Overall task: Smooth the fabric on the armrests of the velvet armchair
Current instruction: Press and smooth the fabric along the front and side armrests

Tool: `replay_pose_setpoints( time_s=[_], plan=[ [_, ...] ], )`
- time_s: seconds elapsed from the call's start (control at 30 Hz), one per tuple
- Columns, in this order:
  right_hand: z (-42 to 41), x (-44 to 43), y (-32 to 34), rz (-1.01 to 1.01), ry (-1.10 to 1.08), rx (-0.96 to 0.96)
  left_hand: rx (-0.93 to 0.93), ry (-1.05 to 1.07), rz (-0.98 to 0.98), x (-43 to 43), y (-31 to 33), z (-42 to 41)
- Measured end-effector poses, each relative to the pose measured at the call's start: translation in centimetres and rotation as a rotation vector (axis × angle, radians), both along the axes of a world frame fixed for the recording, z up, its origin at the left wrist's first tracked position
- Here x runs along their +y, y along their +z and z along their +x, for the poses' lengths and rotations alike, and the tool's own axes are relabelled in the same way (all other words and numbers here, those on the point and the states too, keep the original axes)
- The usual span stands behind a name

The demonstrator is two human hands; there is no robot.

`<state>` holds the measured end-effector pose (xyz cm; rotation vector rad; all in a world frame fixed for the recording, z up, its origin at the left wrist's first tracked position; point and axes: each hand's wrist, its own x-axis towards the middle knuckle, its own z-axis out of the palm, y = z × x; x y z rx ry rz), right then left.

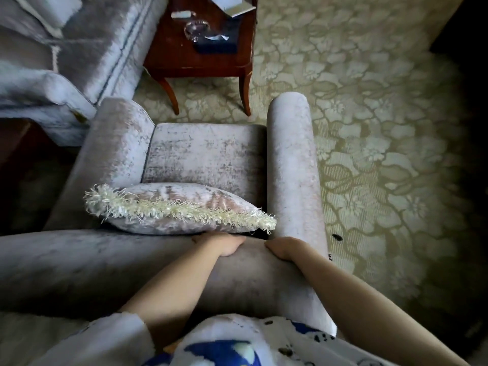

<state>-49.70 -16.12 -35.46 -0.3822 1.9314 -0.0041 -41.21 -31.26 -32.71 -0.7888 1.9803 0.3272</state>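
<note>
Armchair [206, 154]: pale grey velvet, seen from behind and above; the person leans over its backrest [105, 265].
Left hand [224, 244]: on the top edge of the backrest, fingers curled over the front side just below the cushion; pressing on velvet, cannot tell if it pinches any.
Right hand [284, 248]: at the rear end of the right armrest [293, 167] where it meets the backrest, fingers bent down onto the fabric; grip not clear.
Left armrest [116, 143]: untouched, well apart from both hands.
Cushion [179, 207]: velvet with cream fringe, lying on the seat against the backrest.
Counter [206, 48]: dark wood side table past the chair, glass dish and papers on top.
Sofa [66, 48]: matching velvet, upper left.
Floor: green floral carpet [383, 128].
</note>
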Motion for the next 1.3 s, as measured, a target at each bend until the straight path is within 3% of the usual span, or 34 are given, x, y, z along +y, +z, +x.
replay_pose_setpoints(
  time_s=[0.17,0.33,0.53,0.93,1.13,1.3],
  plan=[
    [1.3,1.6,2.0,0.044,-0.182,0.224,0.216,-0.098,0.107,1.3,1.9,2.8],
    [3.4,2.0,5.2,0.062,-0.21,0.384,0.26,-0.089,0.181,-1.1,4.2,6.5],
    [5.7,1.7,6.3,0.018,-0.3,0.638,0.332,-0.144,0.082,-3.4,5.7,10.6],
    [4.6,-0.5,3.2,0.152,-0.193,0.558,0.291,-0.198,0.032,-4.5,5.4,11.2],
    [1.9,-2.5,0.7,0.061,-0.02,0.472,0.288,-0.145,0.022,-5.0,4.3,8.9],
    [-1.6,-2.3,1.3,0.014,0.014,0.517,0.378,-0.151,-0.036,-4.3,5.1,7.0]
  ],
)
